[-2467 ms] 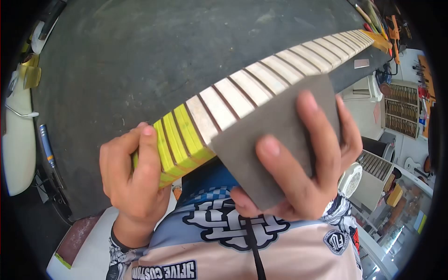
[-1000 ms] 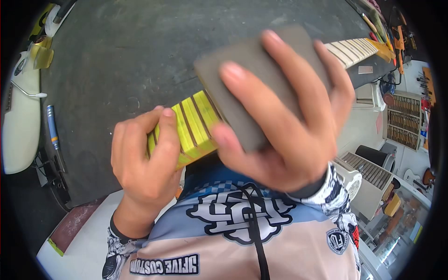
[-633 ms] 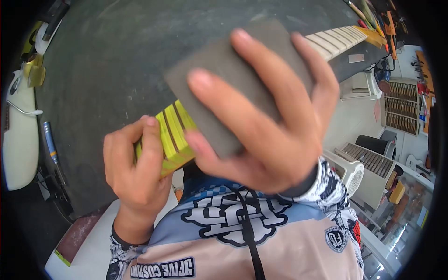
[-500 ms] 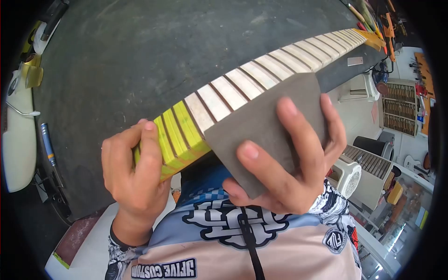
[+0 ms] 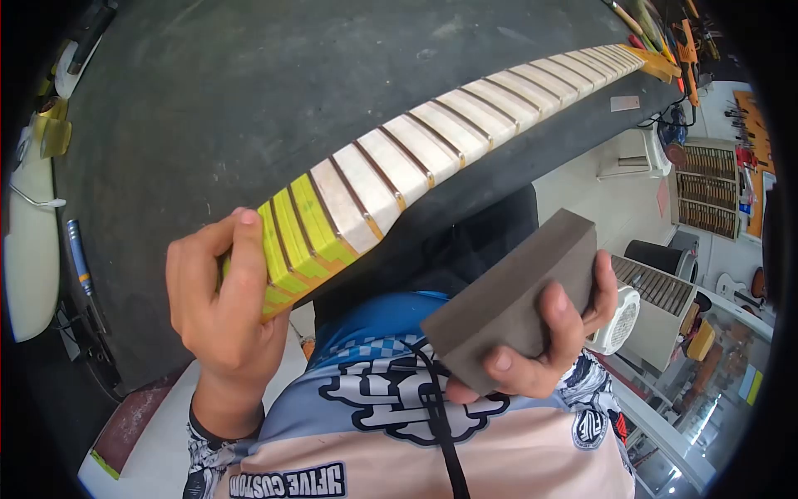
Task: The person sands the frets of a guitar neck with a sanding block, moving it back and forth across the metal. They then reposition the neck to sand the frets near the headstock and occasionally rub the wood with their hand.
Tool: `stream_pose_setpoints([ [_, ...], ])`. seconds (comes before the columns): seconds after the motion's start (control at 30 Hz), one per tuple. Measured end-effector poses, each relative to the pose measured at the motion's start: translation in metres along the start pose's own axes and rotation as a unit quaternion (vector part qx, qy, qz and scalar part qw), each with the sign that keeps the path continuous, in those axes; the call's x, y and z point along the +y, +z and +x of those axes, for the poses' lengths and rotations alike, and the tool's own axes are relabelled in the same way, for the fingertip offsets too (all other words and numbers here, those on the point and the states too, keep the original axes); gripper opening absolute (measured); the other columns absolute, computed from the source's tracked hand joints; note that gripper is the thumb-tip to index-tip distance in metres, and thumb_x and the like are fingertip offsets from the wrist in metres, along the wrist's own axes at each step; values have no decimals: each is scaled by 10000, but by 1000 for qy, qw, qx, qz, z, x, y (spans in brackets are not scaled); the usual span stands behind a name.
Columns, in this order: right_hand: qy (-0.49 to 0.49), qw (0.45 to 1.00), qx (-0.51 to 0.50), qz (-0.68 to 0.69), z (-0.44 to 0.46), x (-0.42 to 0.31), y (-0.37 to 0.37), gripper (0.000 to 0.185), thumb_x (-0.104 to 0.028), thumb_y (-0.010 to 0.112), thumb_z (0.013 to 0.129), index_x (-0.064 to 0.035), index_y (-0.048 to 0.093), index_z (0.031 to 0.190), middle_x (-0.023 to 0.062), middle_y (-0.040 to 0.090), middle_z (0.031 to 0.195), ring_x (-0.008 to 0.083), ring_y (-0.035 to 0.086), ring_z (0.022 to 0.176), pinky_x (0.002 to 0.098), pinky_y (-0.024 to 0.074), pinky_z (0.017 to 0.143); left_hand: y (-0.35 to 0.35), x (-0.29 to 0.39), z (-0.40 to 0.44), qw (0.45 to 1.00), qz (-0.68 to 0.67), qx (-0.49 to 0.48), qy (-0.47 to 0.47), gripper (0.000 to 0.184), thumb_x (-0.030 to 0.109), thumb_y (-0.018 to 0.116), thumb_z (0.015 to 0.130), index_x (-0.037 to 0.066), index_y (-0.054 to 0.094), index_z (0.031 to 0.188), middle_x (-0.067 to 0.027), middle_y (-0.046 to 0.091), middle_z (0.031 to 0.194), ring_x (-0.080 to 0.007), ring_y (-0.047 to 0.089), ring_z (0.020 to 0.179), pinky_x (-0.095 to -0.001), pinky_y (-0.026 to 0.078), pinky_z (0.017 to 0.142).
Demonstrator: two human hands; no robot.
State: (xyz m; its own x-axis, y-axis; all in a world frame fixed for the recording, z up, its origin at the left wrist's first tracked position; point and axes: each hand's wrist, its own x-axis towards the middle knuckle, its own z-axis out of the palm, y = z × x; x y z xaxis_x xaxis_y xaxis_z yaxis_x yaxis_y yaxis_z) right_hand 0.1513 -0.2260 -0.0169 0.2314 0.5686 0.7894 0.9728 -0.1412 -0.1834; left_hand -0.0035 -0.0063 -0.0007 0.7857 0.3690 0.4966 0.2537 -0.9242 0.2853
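A guitar neck (image 5: 436, 148) slants across the worktop, with masking tape between its dark frets. Whitish tape covers most of it, and yellow-green tape (image 5: 306, 218) wraps the near end. My left hand (image 5: 224, 295) is closed around that taped end, thumb and fingers on opposite sides. In my right hand (image 5: 553, 345) is a grey-brown sanding block (image 5: 517, 287), gripped by its lower face and sides. The block is tilted and apart from the neck, in front of my shirt. Part of my right palm is hidden behind it.
The dark worktop (image 5: 216, 108) carries a blue-handled tool (image 5: 79, 258) and a pale guitar body (image 5: 35, 266) at left. Hand tools cluster at the far right corner, near a small metal plate (image 5: 625, 103). A white stool (image 5: 617, 320) and a slotted rack (image 5: 706, 191) stand at right.
My right hand has drawn the sanding block off the neck's edge, down towards my body, and tilted it. The neck and my left hand have shifted slightly left.
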Motion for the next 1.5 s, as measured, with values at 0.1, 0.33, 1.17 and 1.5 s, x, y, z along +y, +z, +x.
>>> stream_pose_setpoints([
  [0.1,-20,999,-37,-7,11,0,2,501,-745,535,908,-379,681,1217,162,615,1324,289,610,1235,653,408,1058,0,1,0,1000,3,2,1,648,31,902,619,-48,689,1225,-182,675,996,-303,645,860,-368,524,764],
  [0.33,-17,995,-97,-3,34,2,15,687,-808,459,916,-293,596,1350,315,557,1355,477,578,1253,706,385,1071,1,0,-1,1000,0,4,1,663,33,898,624,-47,680,1245,-187,679,1006,-311,645,864,-366,523,758],
  [1.17,-8,991,-135,12,79,8,26,565,-534,771,804,-94,750,1157,128,744,1136,342,697,1122,551,489,1004,2,0,2,1000,0,20,16,561,32,854,633,-70,692,1161,-196,674,979,-317,626,815,-372,507,692],
  [1.5,-2,996,-84,44,79,13,42,590,-550,789,756,-122,736,1159,205,708,1147,355,676,1109,559,480,1017,2,1,-4,1000,10,8,4,624,11,885,638,-38,689,1229,-185,666,996,-317,639,857,-372,530,757],
])
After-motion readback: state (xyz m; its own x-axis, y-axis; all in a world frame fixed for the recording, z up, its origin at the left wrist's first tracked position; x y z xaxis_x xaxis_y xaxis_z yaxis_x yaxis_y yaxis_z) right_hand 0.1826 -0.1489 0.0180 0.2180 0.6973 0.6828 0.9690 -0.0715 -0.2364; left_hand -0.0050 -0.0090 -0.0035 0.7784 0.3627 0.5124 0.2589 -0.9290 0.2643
